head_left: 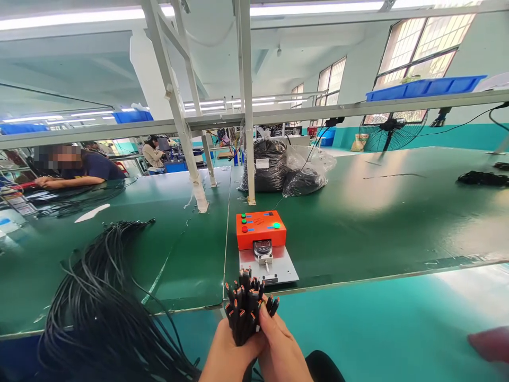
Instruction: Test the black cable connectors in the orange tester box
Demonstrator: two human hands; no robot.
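A bundle of black cables (247,310) with orange-and-metal ends stands upright in both hands, just in front of the table edge. My left hand (233,353) is wrapped round the bundle from the left. On the other side my right hand (281,347) grips it too, its thumb pressed along the cable ends near the top. Directly beyond the ends is an orange box (260,231) with coloured buttons, joined to a metal plate (288,268) that carries a small digital gauge (262,248). The cables' lower part is hidden behind my hands.
A large heap of long black cables (107,281) hangs over the table edge at left. Metal posts (249,132) rise from the green table (342,223). Behind stand plastic bags of black goods (270,164). Another person (91,167) leans on the table at far left.
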